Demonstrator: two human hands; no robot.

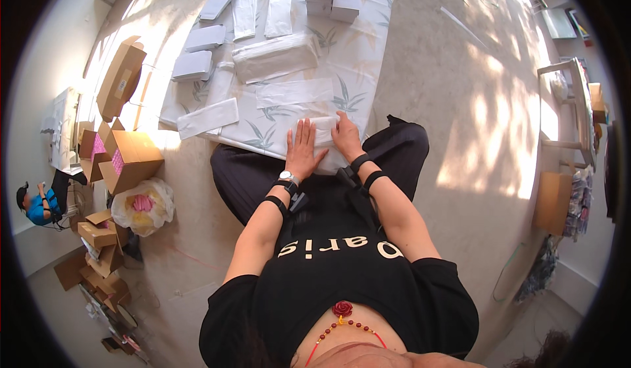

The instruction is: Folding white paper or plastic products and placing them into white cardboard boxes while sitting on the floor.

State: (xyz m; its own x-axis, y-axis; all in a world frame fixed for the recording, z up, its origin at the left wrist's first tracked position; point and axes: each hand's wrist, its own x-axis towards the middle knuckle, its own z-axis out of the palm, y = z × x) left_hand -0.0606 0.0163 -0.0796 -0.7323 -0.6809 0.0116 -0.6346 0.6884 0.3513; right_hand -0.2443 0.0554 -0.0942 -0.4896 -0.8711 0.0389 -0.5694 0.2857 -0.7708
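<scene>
My left hand (303, 150) lies flat with its fingers stretched out, pressing on the left part of a small white packet (323, 129) at the near edge of the table. At the packet's right end my right hand (348, 135) has its fingers bent over the edge and grips it. Just beyond them lies a long flat white sleeve (294, 93). Another white sleeve (208, 117) rests slantwise to the left, close to the table's edge. Farther back is a thick pile of white sleeves (276, 58), apparently in clear wrap.
The table (368, 59) has a pale leaf-patterned cover. Stacks of white cards or boxes (192, 66) stand at its left, more stacks (320, 1) at the back. Open cardboard cartons (135, 158) and a plastic bag (142, 206) sit on the left floor. A person (41, 204) is at far left.
</scene>
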